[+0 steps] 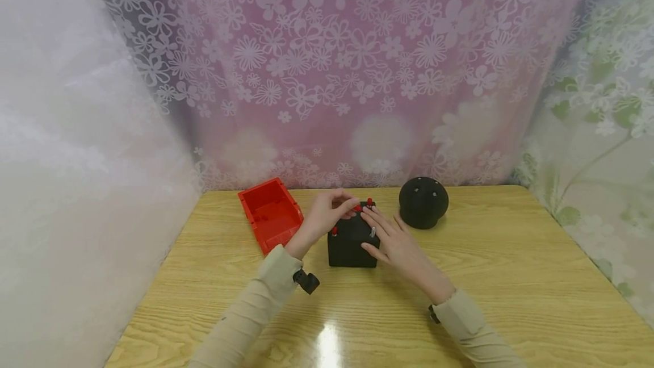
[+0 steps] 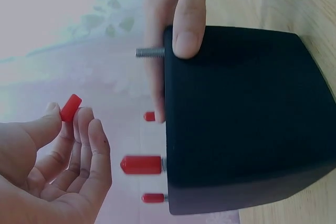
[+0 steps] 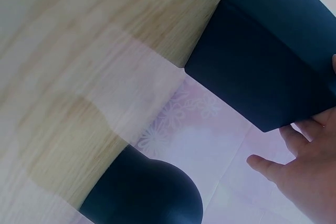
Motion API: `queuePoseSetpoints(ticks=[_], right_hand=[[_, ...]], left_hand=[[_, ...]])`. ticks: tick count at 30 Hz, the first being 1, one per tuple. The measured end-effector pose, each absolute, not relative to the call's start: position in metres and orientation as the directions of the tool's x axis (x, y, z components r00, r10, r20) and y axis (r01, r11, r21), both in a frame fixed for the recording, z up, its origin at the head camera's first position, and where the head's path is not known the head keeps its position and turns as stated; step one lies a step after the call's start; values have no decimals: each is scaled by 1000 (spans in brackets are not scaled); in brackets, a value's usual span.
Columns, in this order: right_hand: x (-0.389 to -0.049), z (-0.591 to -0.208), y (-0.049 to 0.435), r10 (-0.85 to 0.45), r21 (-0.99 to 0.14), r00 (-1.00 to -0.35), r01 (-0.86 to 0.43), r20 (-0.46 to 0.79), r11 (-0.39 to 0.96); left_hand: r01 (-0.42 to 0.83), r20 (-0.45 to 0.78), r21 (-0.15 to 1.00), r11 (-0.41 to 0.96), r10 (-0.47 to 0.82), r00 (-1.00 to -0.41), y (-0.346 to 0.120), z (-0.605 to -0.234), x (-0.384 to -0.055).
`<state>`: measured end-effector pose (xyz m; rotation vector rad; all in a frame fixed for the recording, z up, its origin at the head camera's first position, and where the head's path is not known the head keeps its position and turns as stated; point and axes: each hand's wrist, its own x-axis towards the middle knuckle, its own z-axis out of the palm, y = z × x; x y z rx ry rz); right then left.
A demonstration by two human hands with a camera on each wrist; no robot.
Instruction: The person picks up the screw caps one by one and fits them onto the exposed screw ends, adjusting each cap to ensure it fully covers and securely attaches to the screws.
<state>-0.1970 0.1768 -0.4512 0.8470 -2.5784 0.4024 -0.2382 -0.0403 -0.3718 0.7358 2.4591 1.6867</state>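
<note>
A black block [image 1: 352,251] stands on the table with threaded metal studs on its top. One stud [image 2: 149,52] near the front right corner is bare; the front left one wears a red cap [image 2: 140,164], and two more capped studs show behind. Above the top, my left hand [image 1: 327,214] pinches a small loose red cap [image 2: 71,107] between thumb and fingers. My right hand [image 1: 401,249] rests against the block's right side, its fingers extended over the top and its thumb on the front face, beside the bare stud.
A red plastic bin [image 1: 271,209] sits left of the block, partly behind the left forearm. To the right stands a round black object [image 1: 424,203] with small light spots on top. Floral curtains [image 1: 357,72] hang behind the wooden table [image 1: 383,322].
</note>
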Motion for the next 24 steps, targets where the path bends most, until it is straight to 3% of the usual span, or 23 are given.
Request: queuePoseSetpoints(ticks=[17,24], right_hand=[[-195,-451,179,-511,-111,-732,-614,451,782],[-195,-452,179,-509,-110,-730,-614,456,782]], left_hand=[[516,259,679,522,488,-834,-16,-367,-223],[579,289,606,545,528,-799,-12,-368,-220]])
